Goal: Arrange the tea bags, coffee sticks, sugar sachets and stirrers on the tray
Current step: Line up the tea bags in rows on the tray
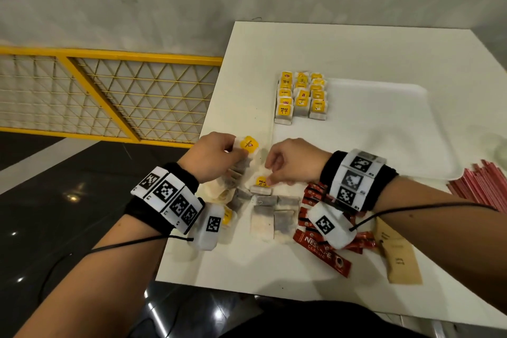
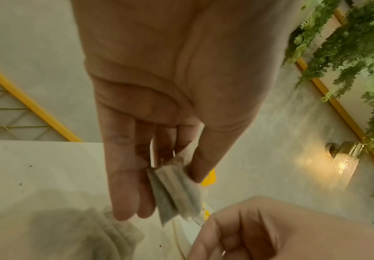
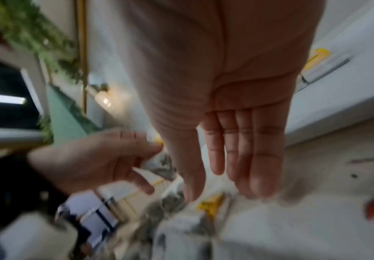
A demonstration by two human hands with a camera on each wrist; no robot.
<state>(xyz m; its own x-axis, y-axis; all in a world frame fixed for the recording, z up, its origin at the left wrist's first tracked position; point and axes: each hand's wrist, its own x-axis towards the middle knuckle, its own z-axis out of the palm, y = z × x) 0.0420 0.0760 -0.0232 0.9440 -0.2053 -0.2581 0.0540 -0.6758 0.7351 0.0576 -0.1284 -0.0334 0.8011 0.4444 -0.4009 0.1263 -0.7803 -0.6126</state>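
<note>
My left hand (image 1: 241, 151) hovers over the table's left side and pinches a small stack of tea bags (image 2: 175, 191) between thumb and fingers; a yellow tag (image 1: 248, 144) sticks up from it. To its right, my right hand (image 1: 270, 177) reaches down with nothing in it, its fingertips at the yellow tag of a loose tea bag (image 1: 260, 186). More loose tea bags (image 1: 263, 214) lie below both hands. On the white tray (image 1: 428, 90), tea bags (image 1: 300, 96) stand in three rows at its far left corner. Red coffee sticks (image 1: 321, 245) lie partly hidden under my right wrist.
Brown sugar sachets (image 1: 397, 255) lie near the table's front right. Red stirrers (image 1: 482, 186) are piled at the right edge. A yellow mesh railing (image 1: 109, 96) and dark floor lie beyond the table's left edge. The tray's middle and right are bare.
</note>
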